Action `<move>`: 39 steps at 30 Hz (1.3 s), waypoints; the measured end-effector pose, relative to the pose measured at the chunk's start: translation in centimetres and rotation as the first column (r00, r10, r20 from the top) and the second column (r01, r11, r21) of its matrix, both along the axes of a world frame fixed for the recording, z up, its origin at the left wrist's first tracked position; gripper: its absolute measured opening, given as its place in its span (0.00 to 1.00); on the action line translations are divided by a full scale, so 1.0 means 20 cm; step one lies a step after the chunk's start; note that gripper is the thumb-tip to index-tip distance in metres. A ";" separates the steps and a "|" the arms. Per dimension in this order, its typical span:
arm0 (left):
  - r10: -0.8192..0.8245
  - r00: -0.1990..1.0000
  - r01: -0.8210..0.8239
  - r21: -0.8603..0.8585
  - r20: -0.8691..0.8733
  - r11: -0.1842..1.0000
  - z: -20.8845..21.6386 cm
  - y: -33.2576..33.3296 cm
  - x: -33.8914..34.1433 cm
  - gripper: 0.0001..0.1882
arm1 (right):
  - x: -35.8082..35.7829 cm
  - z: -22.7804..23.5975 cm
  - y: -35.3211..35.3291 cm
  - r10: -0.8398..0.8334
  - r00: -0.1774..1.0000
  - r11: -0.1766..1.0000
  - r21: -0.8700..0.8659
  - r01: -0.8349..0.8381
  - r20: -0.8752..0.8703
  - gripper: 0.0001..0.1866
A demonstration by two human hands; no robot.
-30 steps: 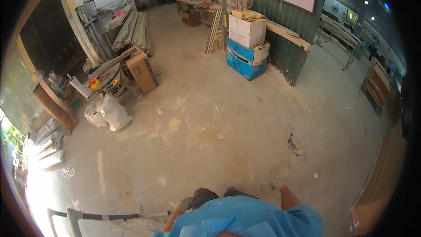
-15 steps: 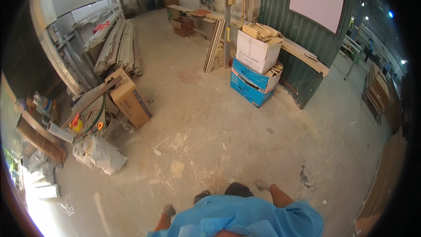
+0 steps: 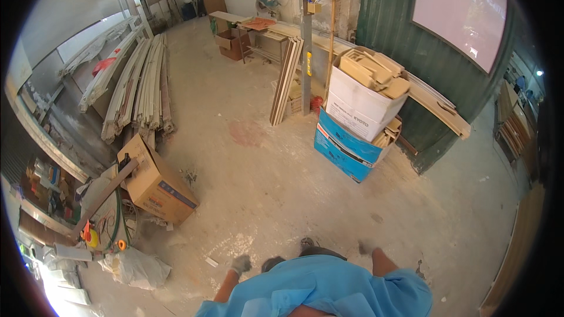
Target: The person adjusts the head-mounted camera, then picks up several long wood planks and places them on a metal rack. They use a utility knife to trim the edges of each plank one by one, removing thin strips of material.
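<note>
My left hand, in a greyish glove, hangs low at my left side over the bare floor. My right hand, gloved too and somewhat smeared, hangs at my right side. Nothing shows in either hand, and neither touches anything around it; the fingers are too small and blurred to read. A stack of cartons stands ahead on the right: a white carton heaped with tan wooden offcuts rests on a blue carton that also holds wood pieces. One dark shoe shows below my blue shirt.
Left of me are a brown cardboard box, a whitish plastic sack and long stacked boards. Planks lean near a post. Farther off stand a bench and an open brown carton. Wooden panels line the right edge.
I have moved forward; the carton stack and the brown box look nearer and lower in view. My left hand has swung forward, while my right stays low at my side.
</note>
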State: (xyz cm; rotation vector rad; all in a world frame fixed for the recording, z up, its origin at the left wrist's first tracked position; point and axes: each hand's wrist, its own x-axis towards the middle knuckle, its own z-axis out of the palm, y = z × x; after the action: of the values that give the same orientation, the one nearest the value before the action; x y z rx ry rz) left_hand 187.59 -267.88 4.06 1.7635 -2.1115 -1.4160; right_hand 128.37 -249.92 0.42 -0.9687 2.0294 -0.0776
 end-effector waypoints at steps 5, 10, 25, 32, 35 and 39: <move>0.496 0.863 -0.479 0.461 0.093 0.747 -0.04 -0.08 -0.03 0.07 | -0.14 0.49 -1.63 0.076 0.970 0.848 -0.496 -0.185 -0.233 0.26; 0.600 0.776 -0.604 0.502 0.193 0.619 -0.07 -0.65 -0.02 0.07 | -0.07 1.06 -3.01 0.074 0.985 0.814 -0.580 0.030 0.154 0.17; 0.699 0.497 -0.641 0.326 -0.514 0.695 0.54 -3.92 -0.38 0.19 | -0.37 1.75 -5.07 -0.170 0.985 0.568 -0.820 0.074 -0.030 0.28; 0.630 0.665 -0.439 0.472 -0.402 0.765 0.44 -4.55 -0.94 0.22 | -0.72 1.82 -5.76 -0.273 0.865 0.715 -0.691 -0.109 -0.420 0.39; 0.547 0.691 -0.297 0.504 -0.473 0.811 0.45 -4.80 -1.18 0.21 | -0.81 1.83 -5.96 -0.278 0.812 0.796 -0.596 -0.104 -0.513 0.45; 0.331 0.748 -0.074 0.423 -0.575 0.903 0.52 -5.26 -1.50 0.22 | -0.87 1.82 -6.14 -0.181 0.780 0.947 -0.321 -0.027 -0.599 0.53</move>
State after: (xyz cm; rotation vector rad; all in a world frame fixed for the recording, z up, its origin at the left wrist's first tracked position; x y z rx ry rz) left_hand 157.65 -373.00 14.47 1.2540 -1.3073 -2.0704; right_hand 110.93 -372.62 36.76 -1.2209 2.7367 -0.1423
